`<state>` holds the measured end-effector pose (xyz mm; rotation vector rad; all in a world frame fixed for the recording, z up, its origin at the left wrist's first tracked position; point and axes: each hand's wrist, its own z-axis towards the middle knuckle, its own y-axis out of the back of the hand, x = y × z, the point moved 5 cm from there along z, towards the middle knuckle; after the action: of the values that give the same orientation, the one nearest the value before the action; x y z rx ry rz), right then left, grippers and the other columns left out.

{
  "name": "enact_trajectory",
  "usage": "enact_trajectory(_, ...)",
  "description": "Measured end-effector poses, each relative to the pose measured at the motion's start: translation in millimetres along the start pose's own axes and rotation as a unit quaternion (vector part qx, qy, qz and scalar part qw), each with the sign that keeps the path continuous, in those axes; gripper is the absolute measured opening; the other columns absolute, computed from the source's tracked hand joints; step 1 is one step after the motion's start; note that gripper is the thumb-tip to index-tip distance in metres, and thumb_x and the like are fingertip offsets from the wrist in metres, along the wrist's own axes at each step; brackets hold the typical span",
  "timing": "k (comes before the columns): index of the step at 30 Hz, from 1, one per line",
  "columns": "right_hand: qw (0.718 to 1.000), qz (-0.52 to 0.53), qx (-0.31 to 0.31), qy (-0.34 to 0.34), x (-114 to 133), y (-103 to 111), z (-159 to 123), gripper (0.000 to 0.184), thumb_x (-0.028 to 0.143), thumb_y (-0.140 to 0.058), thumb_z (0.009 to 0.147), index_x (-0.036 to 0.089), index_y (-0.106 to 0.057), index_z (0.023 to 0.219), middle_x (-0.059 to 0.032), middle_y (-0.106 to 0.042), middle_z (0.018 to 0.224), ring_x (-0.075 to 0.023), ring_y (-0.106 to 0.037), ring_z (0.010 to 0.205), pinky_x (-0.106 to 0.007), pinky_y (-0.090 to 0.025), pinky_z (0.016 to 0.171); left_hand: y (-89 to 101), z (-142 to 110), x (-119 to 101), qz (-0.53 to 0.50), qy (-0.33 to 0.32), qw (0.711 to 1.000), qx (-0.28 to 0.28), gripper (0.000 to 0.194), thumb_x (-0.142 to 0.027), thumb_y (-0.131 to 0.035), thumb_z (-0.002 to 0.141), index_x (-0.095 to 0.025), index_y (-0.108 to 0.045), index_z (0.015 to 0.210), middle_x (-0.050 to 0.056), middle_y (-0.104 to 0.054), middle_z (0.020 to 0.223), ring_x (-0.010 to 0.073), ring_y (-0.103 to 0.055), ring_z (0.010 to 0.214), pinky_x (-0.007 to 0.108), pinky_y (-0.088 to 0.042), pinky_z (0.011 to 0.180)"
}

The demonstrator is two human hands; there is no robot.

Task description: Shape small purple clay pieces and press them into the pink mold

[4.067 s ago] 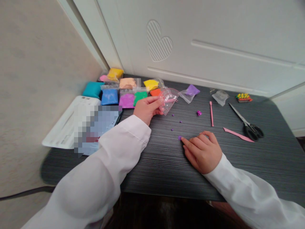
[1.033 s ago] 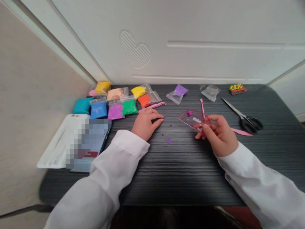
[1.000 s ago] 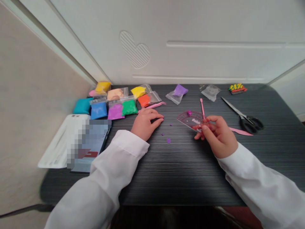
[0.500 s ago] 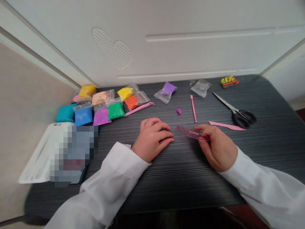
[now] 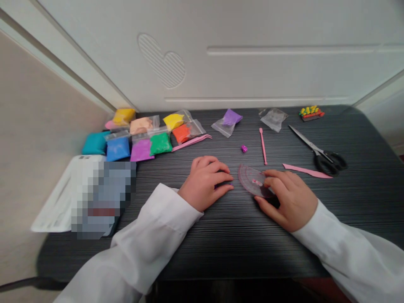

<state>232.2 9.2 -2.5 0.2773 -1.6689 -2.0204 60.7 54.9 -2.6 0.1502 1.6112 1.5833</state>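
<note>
Right hand (image 5: pixel 288 201) had the clear protractor (image 5: pixel 250 179) pinched right of mid-frame, slanting up-left; left hand (image 5: pixel 206 184) sat just beside it, loosely spread.

In front of me stands a white panel (image 5: pixel 252 75), its face pressed with a ribbed heart (image 5: pixel 161 61) that leans to one side; a long horizontal moulding (image 5: pixel 290 50) runs to the right of the heart, and a thinner strip (image 5: pixel 255 99) lies lower, just above my table; to my left rises a beige wall (image 5: pixel 31 109), faintly mottled; the black tabletop (image 5: pixel 240 248) is finely grooved, its corners rounded; soft light leaves a dull sheen near my edge, and below it everything falls dark, with a reddish patch (image 5: pixel 315 289) at the right.
</note>
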Motion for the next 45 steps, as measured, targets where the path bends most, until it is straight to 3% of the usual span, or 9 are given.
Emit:
enact_trajectory(9,1.0,-0.016,0.025,-0.002,2.4,-0.9,1.4,0.036,0.031,-0.051,0.069,0.022,-0.055,0.103,-0.0094,-0.052,0.107,-0.0258,-0.047,0.093,-0.041,-0.036,0.076,-0.8,1.0,-2.2,-0.008,-0.005,1.0,-0.01,0.017,-0.034,-0.05,0.076,-0.028,-0.064,0.081,0.0,-0.06,0.093,0.0187,-0.04,0.097,0.038,-0.025,0.086)
enact_trajectory(30,0.999,0.033,0.006,-0.016,3.2,1.7,2.4,0.037,0.032,-0.05,0.073,0.016,-0.051,0.106,-0.0111,-0.048,0.114,-0.0231,-0.045,0.099,-0.039,-0.036,0.082,2.2,0.7,-0.7,0.002,-0.021,1.0,-0.013,0.021,-0.037,-0.047,0.077,-0.026,-0.062,0.089,0.0,-0.06,0.093,0.019,-0.041,0.096,0.038,-0.025,0.086)
enact_trajectory(36,0.996,0.058,0.057,0.023,21.2,1.7,6.8,0.039,0.027,-0.047,0.075,0.017,-0.048,0.113,-0.0109,-0.042,0.121,-0.022,-0.041,0.105,-0.039,-0.033,0.086,19.1,-6.5,11.1,-0.009,0.002,0.997,-0.076,0.018,-0.025,-0.046,0.078,-0.023,-0.063,0.085,0.001,-0.061,0.089,0.0165,-0.044,0.091,0.036,-0.03,0.085)
enact_trajectory(45,0.994,0.027,0.103,0.029,26.7,-6.8,10.5,0.04,0.03,-0.043,0.078,0.026,-0.045,0.118,-0.0081,-0.039,0.125,-0.0244,-0.037,0.108,-0.042,-0.03,0.086,24.5,-13.4,24.6,0.009,-0.025,0.998,-0.052,0.025,-0.014,-0.045,0.073,-0.026,-0.064,0.085,0.001,-0.06,0.088,0.0177,-0.045,0.09,0.037,-0.033,0.083)
